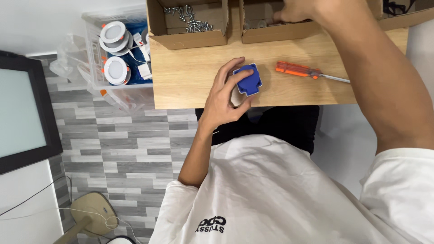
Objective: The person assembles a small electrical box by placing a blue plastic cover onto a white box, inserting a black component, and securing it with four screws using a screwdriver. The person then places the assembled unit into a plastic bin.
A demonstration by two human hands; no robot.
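Head view, looking straight down: a blue plastic part [248, 80] sits near the middle of the frame on a wooden table [190, 81], close to the table's lower edge. The left hand [226, 97] grasps it, fingers curled over its left side and thumb under its lower corner. Just to the right of the part, not touching it, lies an orange-handled screwdriver [303, 71] with its metal shaft pointing toward the right. At the top of the frame the right hand [296, 11] reaches into a cardboard box [271, 32]; its fingers are hidden by the box wall, so its grip cannot be told. A second cardboard box [187, 38], to the left of that one, holds loose screws [190, 18]. In the upper left, beside the table, a clear plastic bin [95, 54] holds round white lamps [116, 70].
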